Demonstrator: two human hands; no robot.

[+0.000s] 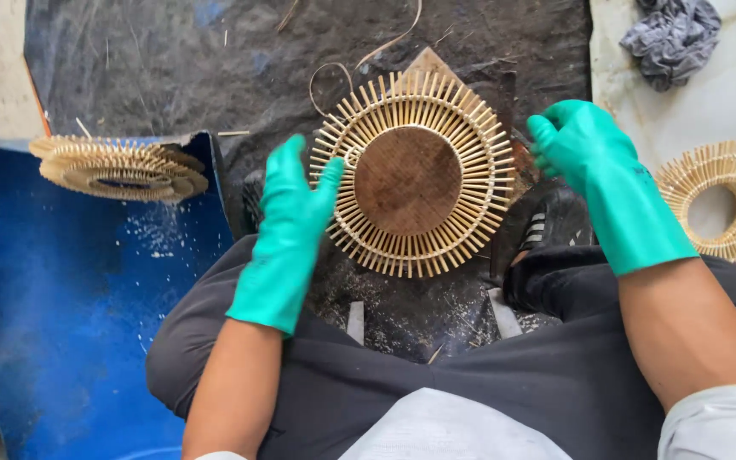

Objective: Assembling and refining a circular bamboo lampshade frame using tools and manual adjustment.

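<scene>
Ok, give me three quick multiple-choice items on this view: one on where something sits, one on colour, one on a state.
1. Where is the stack of round bamboo-slat rings?
A. On the blue sheet's top edge, at the person's left
B. On the person's lap
C. Under the grey crumpled cloth

2. What colour are the rubber gloves on the left hand and right hand?
A. Yellow
B. Teal green
C. Black

3. How do the hands meet the round sunburst bamboo frame with the brown centre disc?
A. Both clear of it
B. Only the right grips it
C. One at each side, at its rim

Answers: 1 A, the stack lies on the blue sheet. 2 B, both gloves are teal. 3 C, each hand flanks the rim.
</scene>
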